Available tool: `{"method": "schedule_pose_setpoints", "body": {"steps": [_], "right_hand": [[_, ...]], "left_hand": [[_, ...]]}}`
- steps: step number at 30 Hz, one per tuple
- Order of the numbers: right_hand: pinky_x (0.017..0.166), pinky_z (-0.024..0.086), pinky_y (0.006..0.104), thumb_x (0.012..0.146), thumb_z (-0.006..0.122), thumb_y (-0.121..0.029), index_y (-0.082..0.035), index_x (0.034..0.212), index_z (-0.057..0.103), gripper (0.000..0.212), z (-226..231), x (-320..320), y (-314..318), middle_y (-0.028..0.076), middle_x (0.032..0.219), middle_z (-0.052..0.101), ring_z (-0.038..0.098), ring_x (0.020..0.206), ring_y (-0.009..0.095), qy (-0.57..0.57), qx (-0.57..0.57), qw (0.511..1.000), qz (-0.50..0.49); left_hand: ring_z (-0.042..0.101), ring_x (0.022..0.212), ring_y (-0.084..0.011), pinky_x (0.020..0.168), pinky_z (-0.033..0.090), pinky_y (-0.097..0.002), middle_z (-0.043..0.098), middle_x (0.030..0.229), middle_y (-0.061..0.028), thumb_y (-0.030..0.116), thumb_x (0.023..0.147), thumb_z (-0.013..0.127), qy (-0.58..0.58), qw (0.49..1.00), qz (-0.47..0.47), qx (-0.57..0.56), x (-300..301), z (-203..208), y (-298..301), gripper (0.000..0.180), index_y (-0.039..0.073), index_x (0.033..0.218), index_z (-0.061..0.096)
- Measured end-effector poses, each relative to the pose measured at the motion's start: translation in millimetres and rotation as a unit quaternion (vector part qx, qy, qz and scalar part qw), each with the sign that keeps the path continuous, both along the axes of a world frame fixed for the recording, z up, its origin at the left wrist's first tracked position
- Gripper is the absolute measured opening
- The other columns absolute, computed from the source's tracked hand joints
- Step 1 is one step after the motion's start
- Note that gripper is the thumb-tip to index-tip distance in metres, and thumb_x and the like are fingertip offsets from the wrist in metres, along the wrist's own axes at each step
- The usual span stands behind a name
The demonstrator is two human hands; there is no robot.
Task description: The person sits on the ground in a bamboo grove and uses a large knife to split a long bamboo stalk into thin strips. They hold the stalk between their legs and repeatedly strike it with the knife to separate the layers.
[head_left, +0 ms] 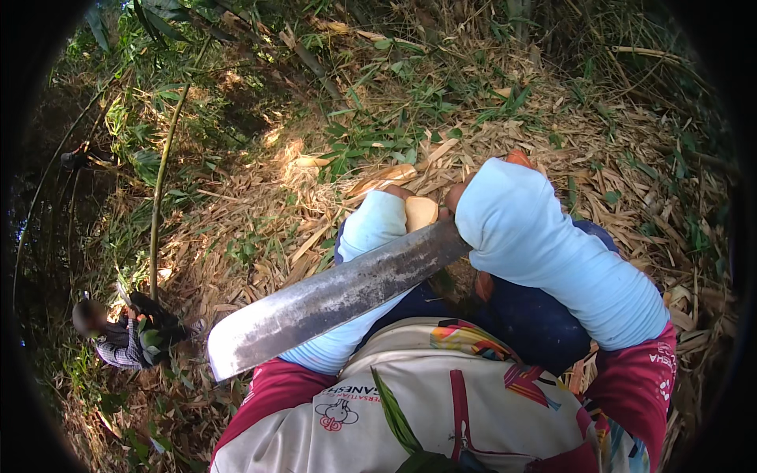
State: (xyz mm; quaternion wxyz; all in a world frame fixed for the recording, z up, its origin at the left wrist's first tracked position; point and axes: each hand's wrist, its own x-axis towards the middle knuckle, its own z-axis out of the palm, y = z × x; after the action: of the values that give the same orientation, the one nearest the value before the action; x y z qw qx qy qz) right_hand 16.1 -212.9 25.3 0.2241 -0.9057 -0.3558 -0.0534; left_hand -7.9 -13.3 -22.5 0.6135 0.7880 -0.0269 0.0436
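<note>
A broad machete (339,296) slants across my front, its worn grey blade reaching left and its tip bright with light. My right hand (455,197) is closed at the blade's inner end; the light-blue sleeve hides the handle and most of the fingers. Just left of it, my left hand (398,191) is curled against a pale piece of wood (420,211) with a rounded face. Its sleeve covers nearly all the hand, and part of that forearm passes behind the blade. Something orange-red (519,158) shows beyond the right sleeve, too covered to identify.
Dry bamboo shavings (315,197) and green leaves litter the ground. A person in a checked shirt (124,347) sits low at the left, near a slender upright bamboo stem (164,181). My bent knees (536,327) are under my forearms. A long green leaf (397,411) lies against my shirt.
</note>
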Motion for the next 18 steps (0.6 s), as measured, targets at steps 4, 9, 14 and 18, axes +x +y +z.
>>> {"method": "schedule_pose_setpoints", "body": {"steps": [4, 9, 14, 18], "right_hand": [[0.068, 0.051, 0.0437, 0.064, 0.068, -0.011, -0.01, 0.078, 0.064, 0.015, 1.3, 8.0, -2.1, 0.012, 0.074, 0.063, 0.065, 0.077, 0.033, -0.001, -0.024, 0.999, -0.022], [0.074, 0.052, 0.0414, 0.061, 0.073, -0.014, -0.01, 0.087, 0.061, 0.029, -8.6, 24.9, -9.5, 0.013, 0.079, 0.062, 0.064, 0.084, 0.035, 0.052, -0.095, 0.988, -0.106], [0.079, 0.054, 0.0349, 0.069, 0.074, -0.019, -0.012, 0.095, 0.065, 0.028, -6.7, 45.6, -17.1, 0.011, 0.091, 0.068, 0.065, 0.091, 0.033, 0.073, -0.15, 0.972, -0.164], [0.072, 0.049, 0.0402, 0.08, 0.067, -0.013, -0.008, 0.092, 0.063, 0.014, 3.8, 57.6, -10.8, 0.016, 0.084, 0.067, 0.064, 0.081, 0.034, 0.13, -0.133, 0.944, -0.274]], "left_hand": [[0.061, 0.069, -0.0134, 0.06, 0.048, -0.0296, 0.061, 0.081, -0.0088, 0.019, 0.092, 0.061, -0.049, 0.999, -0.002, 0.015, 3.3, -2.0, 4.8, 0.016, 0.005, 0.093, 0.055], [0.06, 0.074, -0.0158, 0.067, 0.051, -0.0309, 0.06, 0.09, -0.011, 0.022, 0.1, 0.05, -0.026, 0.998, -0.027, -0.058, 7.3, 16.9, 3.5, 0.021, 0.002, 0.105, 0.055], [0.061, 0.075, -0.018, 0.07, 0.048, -0.0312, 0.063, 0.089, -0.0059, 0.014, 0.097, 0.054, 0.078, 0.922, -0.029, -0.378, 9.2, 27.5, 17.0, 0.015, 0.001, 0.104, 0.055], [0.065, 0.08, -0.0258, 0.079, 0.049, -0.0327, 0.065, 0.083, -0.0119, 0.014, 0.083, 0.071, -0.035, 0.971, -0.125, 0.202, -32.6, 52.2, 36.3, 0.017, 0.003, 0.092, 0.061]]}}
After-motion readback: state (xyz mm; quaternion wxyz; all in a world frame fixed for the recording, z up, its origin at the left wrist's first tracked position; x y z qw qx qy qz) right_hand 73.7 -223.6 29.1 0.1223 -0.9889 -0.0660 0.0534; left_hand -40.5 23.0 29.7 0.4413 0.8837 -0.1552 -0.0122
